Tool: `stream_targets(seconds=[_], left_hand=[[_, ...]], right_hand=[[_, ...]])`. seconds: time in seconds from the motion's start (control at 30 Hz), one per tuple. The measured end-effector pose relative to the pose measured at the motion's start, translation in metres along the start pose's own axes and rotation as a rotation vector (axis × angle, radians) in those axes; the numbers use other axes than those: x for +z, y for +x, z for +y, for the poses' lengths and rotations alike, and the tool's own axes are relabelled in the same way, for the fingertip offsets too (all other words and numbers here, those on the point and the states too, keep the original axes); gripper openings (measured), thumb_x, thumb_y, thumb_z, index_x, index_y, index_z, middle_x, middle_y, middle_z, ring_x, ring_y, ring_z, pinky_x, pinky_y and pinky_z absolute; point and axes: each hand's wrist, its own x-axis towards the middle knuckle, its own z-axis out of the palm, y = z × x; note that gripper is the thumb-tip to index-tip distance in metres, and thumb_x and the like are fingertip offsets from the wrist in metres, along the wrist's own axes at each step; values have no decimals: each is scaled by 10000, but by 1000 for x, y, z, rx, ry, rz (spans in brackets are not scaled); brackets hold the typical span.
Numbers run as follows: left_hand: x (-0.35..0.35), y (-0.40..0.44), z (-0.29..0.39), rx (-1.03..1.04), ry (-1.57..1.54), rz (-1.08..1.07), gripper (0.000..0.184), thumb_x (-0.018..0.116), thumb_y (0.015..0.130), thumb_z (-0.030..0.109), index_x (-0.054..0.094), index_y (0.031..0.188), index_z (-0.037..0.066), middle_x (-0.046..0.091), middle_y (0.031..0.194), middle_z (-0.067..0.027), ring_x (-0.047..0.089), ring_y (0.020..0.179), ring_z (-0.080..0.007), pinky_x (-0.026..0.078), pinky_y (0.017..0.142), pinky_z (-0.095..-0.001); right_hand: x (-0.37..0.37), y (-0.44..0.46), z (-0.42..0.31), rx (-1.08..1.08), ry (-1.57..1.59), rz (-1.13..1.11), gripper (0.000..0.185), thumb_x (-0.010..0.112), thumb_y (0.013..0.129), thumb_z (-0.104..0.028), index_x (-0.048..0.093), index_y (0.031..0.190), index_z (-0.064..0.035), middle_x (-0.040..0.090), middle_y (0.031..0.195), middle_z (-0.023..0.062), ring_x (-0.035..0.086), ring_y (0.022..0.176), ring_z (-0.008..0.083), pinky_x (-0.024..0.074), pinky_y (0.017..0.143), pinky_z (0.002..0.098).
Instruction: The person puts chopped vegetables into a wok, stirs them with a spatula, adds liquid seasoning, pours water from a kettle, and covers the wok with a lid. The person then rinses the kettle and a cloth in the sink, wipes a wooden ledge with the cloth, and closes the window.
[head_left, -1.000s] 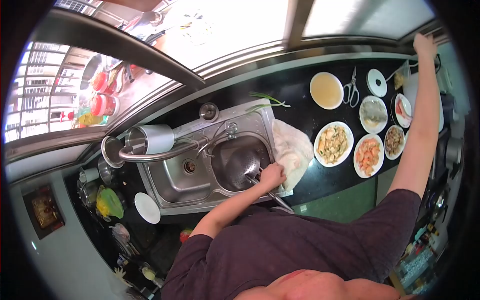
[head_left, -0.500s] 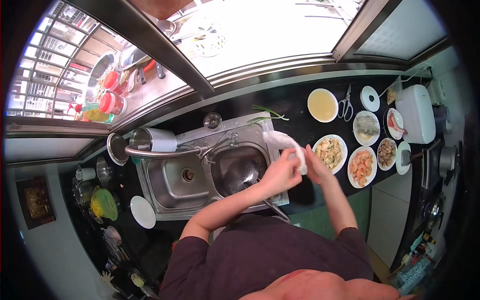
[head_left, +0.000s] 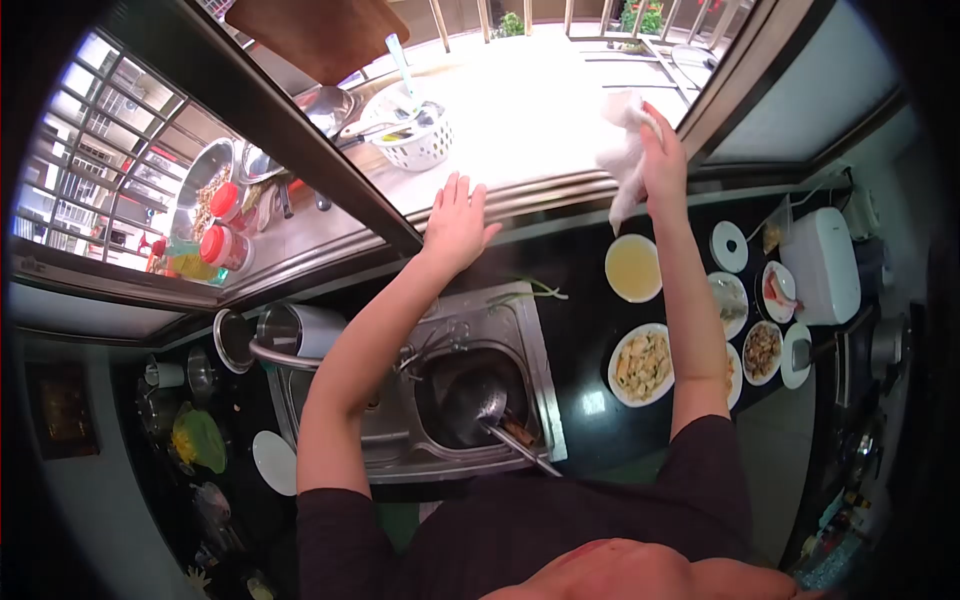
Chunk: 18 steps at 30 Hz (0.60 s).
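My right hand (head_left: 664, 165) is closed on a white cloth (head_left: 627, 165), which hangs in loose folds over the window track (head_left: 540, 192). My left hand (head_left: 458, 225) has its fingers stretched out and holds nothing; it is at the near side of the window track, and whether it presses on it I cannot tell. Just beyond that hand stands a white perforated basket (head_left: 425, 152) with utensils in it. A bowl of yellow liquid (head_left: 633, 268) sits below the cloth. My right forearm passes over the counter and partly covers some of the plates.
The steel sink (head_left: 548, 400) holds a dark wok and a ladle (head_left: 492, 405). Green onions (head_left: 530, 291) lie at its back edge. Plates of food, including a pale mixed dish (head_left: 641, 365), stand on the black counter. A white appliance (head_left: 822, 265) is at right, a window frame (head_left: 290, 110) at left.
Both hands have moved from above the counter to the window. My left hand has let go of the cloth and spread its fingers; the cloth went with my right hand. The view has shifted.
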Motion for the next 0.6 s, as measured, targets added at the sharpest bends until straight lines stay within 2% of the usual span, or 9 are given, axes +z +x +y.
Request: stream_targets(seconds=[0.03, 0.07, 0.17, 0.27, 0.33, 0.37, 0.47, 0.57, 0.6], left_hand=[[11, 2, -8, 8, 22, -34, 593, 619, 841, 366, 440, 1273, 1, 421, 1302, -206, 340, 1281, -363, 332, 1038, -462], [19, 4, -13, 18, 43, -69, 631, 604, 852, 394, 416, 1311, 3, 394, 1340, -214, 303, 1315, -370, 297, 1065, -479], [39, 6, -23, 86, 4, -72, 677, 556, 875, 438, 359, 1366, 15, 347, 1388, -212, 246, 1353, -359, 240, 1095, -490], [34, 12, -24, 131, -25, -102, 671, 553, 872, 460, 351, 1399, 97, 347, 1412, -165, 234, 1371, -325, 221, 1111, -478], [36, 15, -24, 129, -28, -105, 683, 569, 855, 476, 351, 1409, 140, 362, 1412, -132, 242, 1370, -310, 225, 1110, -475], [35, 14, -23, 126, -42, -115, 684, 574, 853, 473, 353, 1407, 138, 366, 1409, -130, 246, 1369, -310, 230, 1109, -474], [33, 18, -22, 116, -73, -127, 687, 588, 845, 463, 358, 1402, 133, 378, 1401, -125, 258, 1362, -312, 247, 1101, -469], [34, 19, -22, 113, -84, -156, 690, 602, 835, 456, 366, 1397, 133, 385, 1396, -120, 271, 1354, -310, 268, 1088, -466], [34, 20, -21, 111, -91, -162, 691, 607, 831, 455, 369, 1395, 134, 386, 1395, -119, 275, 1352, -310, 275, 1084, -465]], right_hand=[[3, 20, 15, -222, -487, 98, 415, 492, 925, -126, 459, 1325, -23, 534, 1227, 167, 526, 1129, 288, 448, 933, 357], [15, 27, 4, -293, -965, 212, 429, 539, 914, -179, 470, 1306, -21, 542, 1175, 174, 507, 1119, 306, 454, 908, 364], [31, 68, 50, -240, -1276, 39, 431, 562, 853, -171, 514, 1235, 23, 526, 1161, 230, 490, 1089, 374, 412, 940, 412], [38, 104, 149, 147, -1374, -270, 563, 586, 845, -330, 474, 1246, 49, 498, 1192, 258, 460, 1128, 436, 414, 949, 485], [55, 100, 206, 27, -1338, -28, 558, 574, 832, -310, 469, 1222, 76, 460, 1227, 296, 457, 1121, 461, 404, 954, 508], [64, 96, 210, -33, -1313, 88, 556, 567, 825, -300, 467, 1210, 89, 442, 1244, 316, 455, 1118, 474, 399, 957, 519], [75, 68, 180, -183, -1357, -328, 429, 512, 838, -177, 499, 1152, 115, 448, 1254, 343, 492, 1082, 407, 395, 945, 530], [93, 84, 186, -176, -1296, -121, 400, 482, 845, -131, 493, 1157, 119, 454, 1239, 349, 490, 1088, 403, 389, 955, 518], [100, 102, 188, -66, -1285, -132, 412, 461, 857, -121, 475, 1199, 108, 406, 1308, 346, 456, 1157, 405, 351, 1000, 497]])
